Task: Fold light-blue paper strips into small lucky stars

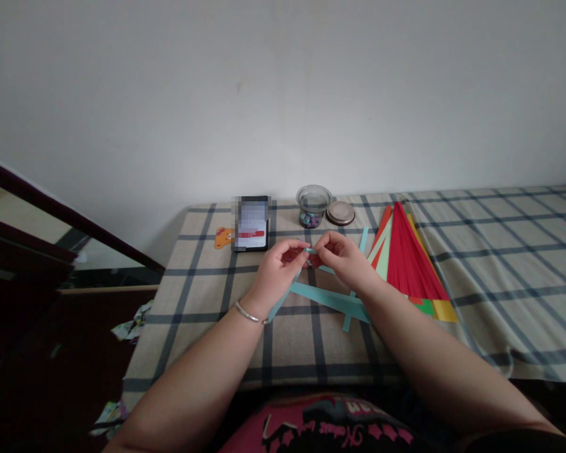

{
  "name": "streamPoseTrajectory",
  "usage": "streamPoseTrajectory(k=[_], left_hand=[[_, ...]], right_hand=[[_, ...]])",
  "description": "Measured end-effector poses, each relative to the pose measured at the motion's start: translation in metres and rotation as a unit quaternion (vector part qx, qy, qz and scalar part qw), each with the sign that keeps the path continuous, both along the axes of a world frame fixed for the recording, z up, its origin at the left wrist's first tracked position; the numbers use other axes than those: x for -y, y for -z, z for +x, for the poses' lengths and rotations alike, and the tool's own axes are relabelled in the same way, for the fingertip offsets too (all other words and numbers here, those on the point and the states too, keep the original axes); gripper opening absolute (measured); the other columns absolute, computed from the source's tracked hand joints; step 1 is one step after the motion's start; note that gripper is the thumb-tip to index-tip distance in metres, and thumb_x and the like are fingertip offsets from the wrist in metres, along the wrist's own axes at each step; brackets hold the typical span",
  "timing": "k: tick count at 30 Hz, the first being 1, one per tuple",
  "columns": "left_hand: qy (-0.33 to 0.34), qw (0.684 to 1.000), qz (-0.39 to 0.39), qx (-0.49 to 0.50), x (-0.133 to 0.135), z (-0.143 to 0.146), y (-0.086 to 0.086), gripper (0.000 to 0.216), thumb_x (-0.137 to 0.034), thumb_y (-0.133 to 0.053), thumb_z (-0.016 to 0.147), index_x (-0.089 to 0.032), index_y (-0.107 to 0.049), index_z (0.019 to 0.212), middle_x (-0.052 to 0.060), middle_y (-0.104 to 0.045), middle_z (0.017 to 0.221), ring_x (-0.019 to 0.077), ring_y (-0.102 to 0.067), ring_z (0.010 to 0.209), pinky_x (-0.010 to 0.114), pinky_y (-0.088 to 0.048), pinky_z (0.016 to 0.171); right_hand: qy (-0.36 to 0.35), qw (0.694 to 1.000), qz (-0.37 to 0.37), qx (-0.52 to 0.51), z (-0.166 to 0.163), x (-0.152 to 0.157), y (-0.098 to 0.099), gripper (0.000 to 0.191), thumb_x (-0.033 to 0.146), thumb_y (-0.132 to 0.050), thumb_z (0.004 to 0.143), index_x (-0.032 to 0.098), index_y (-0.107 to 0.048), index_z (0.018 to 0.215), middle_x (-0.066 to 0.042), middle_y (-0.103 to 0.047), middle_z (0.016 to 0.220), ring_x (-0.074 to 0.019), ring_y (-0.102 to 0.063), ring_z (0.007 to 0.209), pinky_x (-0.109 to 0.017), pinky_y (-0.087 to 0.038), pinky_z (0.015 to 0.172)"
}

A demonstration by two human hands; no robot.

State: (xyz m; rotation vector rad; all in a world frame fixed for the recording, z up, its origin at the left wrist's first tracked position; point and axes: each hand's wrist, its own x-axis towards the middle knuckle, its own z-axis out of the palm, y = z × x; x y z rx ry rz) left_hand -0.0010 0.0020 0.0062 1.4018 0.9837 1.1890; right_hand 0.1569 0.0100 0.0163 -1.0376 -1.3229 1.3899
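Fingertips of my left hand (283,267) and my right hand (342,257) meet over the table, pinching a small folded end of a light-blue paper strip (310,251) between them. A silver bangle (248,313) circles my left wrist. Below my hands, several more light-blue paper strips (327,299) lie crossed on the cloth, partly covered by my right forearm. A fan of red paper strips (410,264) spreads out to the right, with orange, pale green and yellow strips around it.
Behind my hands stands a clear plastic cup (314,204) with small blue and purple pieces inside. Its round lid (341,212) lies beside it. A phone-like device (252,224) with a lit screen rests at the left near a bear picture (223,238). The checked tablecloth (207,352) meets a white wall.
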Motion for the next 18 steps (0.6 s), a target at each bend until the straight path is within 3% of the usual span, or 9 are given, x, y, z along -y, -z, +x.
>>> streamPoseTrajectory(k=[3, 8, 12, 18], left_hand=[[-0.008, 1.000, 0.002, -0.003, -0.0002, -0.0003, -0.0005, 0.019, -0.029, -0.065, 0.081, -0.016, -0.065, 0.094, 0.004, -0.068, 0.087, 0.0123, -0.063, 0.071, 0.026, -0.053, 0.070], [-0.008, 1.000, 0.020, -0.010, 0.0000, 0.0004, 0.0006, 0.017, -0.028, -0.065, 0.080, -0.016, -0.065, 0.094, 0.004, -0.067, 0.087, 0.0123, -0.062, 0.073, 0.026, -0.053, 0.073], [-0.008, 1.000, -0.011, 0.024, -0.0011, 0.0006, 0.0028, 0.027, -0.034, -0.069, 0.077, -0.016, -0.062, 0.097, 0.004, -0.066, 0.089, 0.0130, -0.063, 0.075, 0.026, -0.054, 0.069], [0.020, 0.998, -0.058, 0.014, -0.0006, -0.0004, -0.0003, 0.028, -0.041, -0.070, 0.076, -0.016, -0.057, 0.075, -0.003, -0.059, 0.063, 0.0087, -0.057, 0.055, 0.021, -0.047, 0.056]], right_hand=[[-0.005, 1.000, -0.019, -0.021, 0.0000, 0.0006, -0.0025, 0.030, 0.043, -0.069, 0.069, 0.021, -0.049, 0.072, 0.003, -0.060, 0.062, -0.0118, -0.059, 0.058, -0.028, -0.049, 0.061], [0.002, 1.000, 0.012, 0.007, -0.0026, 0.0006, -0.0037, 0.036, 0.048, -0.075, 0.064, 0.020, -0.054, 0.070, 0.004, -0.058, 0.062, -0.0101, -0.055, 0.057, -0.026, -0.046, 0.059], [0.015, 1.000, 0.002, 0.013, -0.0016, -0.0003, -0.0046, 0.041, 0.054, -0.076, 0.061, 0.020, -0.054, 0.066, 0.003, -0.058, 0.059, -0.0104, -0.054, 0.056, -0.026, -0.045, 0.058], [0.029, 0.997, -0.052, -0.045, 0.0021, 0.0001, -0.0065, 0.044, 0.054, -0.080, 0.056, 0.019, -0.056, 0.067, 0.003, -0.061, 0.060, -0.0099, -0.057, 0.057, -0.026, -0.048, 0.061]])
